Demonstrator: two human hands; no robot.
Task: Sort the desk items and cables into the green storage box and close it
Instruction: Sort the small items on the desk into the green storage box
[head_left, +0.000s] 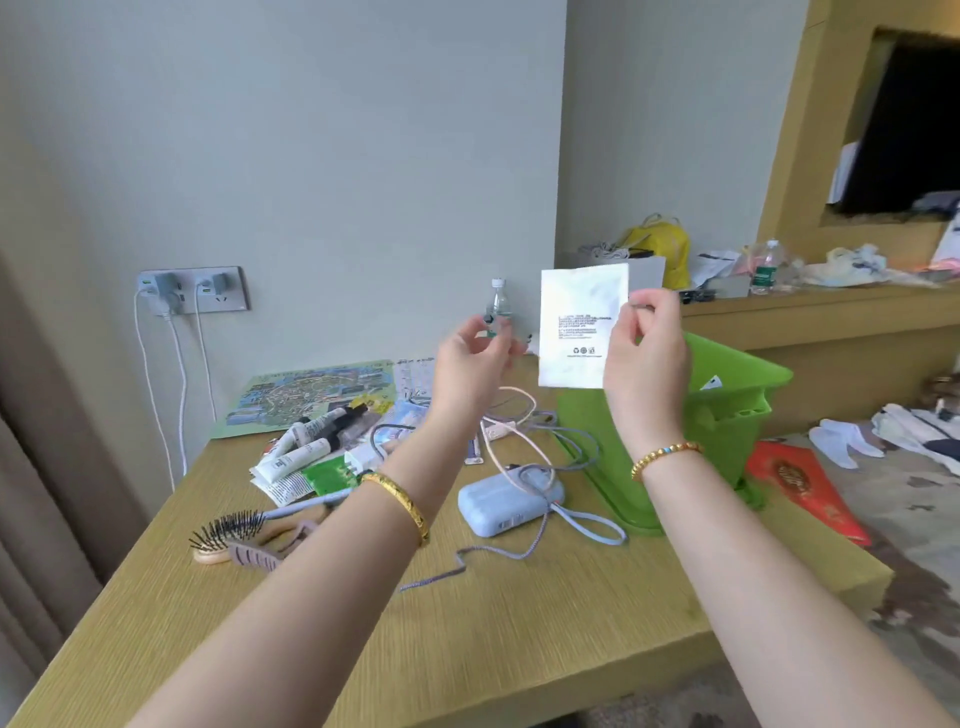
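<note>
We hold both hands up over the wooden desk (519, 623). Our right hand (647, 358) pinches the right edge of a white sachet (579, 332) between thumb and fingertips, so the flat packet stands upright in the air with its small printed text facing us, above the near-left rim of the green storage box (727, 415). Our left hand (470, 364) is raised just left of the sachet, fingers loosely curled and holding nothing, a small gap between it and the packet. The box sits on the right part of the desk, open, with its green lid (737, 364) tilted up on the far side. Just left of the box lies a pale blue power bank (506, 501) with a grey-blue braided cable (524, 551) looping from it toward the near side, and a pinkish-white cable (511, 415) coils farther back. Left of those we see a cluster of cosmetic tubes (306, 447) and a green packet (330, 475), resting partly on a printed map (291, 395). A hairbrush (234, 535) lies at the near left, touching a mauve hair clip (260, 556). A small water bottle (500, 306) stands at the far edge by the wall, and 2 chargers sit in the wall socket (192, 291) at the far left.
</note>
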